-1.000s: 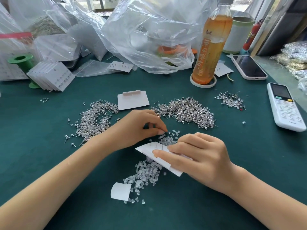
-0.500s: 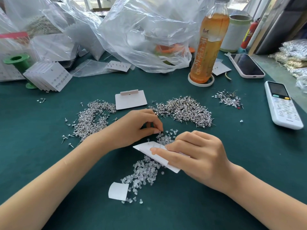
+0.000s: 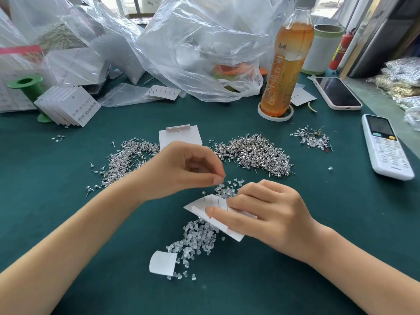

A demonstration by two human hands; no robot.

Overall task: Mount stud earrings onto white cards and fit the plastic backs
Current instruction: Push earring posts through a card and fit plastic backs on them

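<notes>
**Stud posts through a white card, backs at hand**

The right hand point(image 3: 270, 214) pinched a thin white card point(image 3: 204, 206), matte and rectangular, with the thumb on top and the fingers point(image 3: 247, 189) curled along its far edge; the card was held tilted just above the green felt-like worktop point(image 3: 45, 201). Several fine metal posts point(image 3: 211, 198) stood up through the card, one tipped with a small round head. The left hand point(image 3: 181, 169) hovered just above the card's far edge, thumb and forefinger pressed together; whether they held a back could not be told.

Under and near the card lay a loose drift of clear plastic backs point(image 3: 197, 239), small, glossy and bell-shaped, with a curled white paper scrap point(image 3: 162, 262) at its near end. Two glinting piles of silvery studs lay beyond the hands, one left point(image 3: 127, 160) and one right point(image 3: 256, 153), and a smaller scatter point(image 3: 313, 138) farther right. A blank card with a folded tab point(image 3: 180, 136) lay between the two piles.

At the far left, a fanned stack of filled cards point(image 3: 68, 105) leaned by a green spool point(image 3: 25, 84). Crumpled clear bags point(image 3: 200, 42) crowded the back; one held something orange, others pale granular contents. A bottle of amber tea point(image 3: 286, 64) stood in a white ring. A phone point(image 3: 336, 93) and a white remote point(image 3: 386, 146) lay to the right.
</notes>
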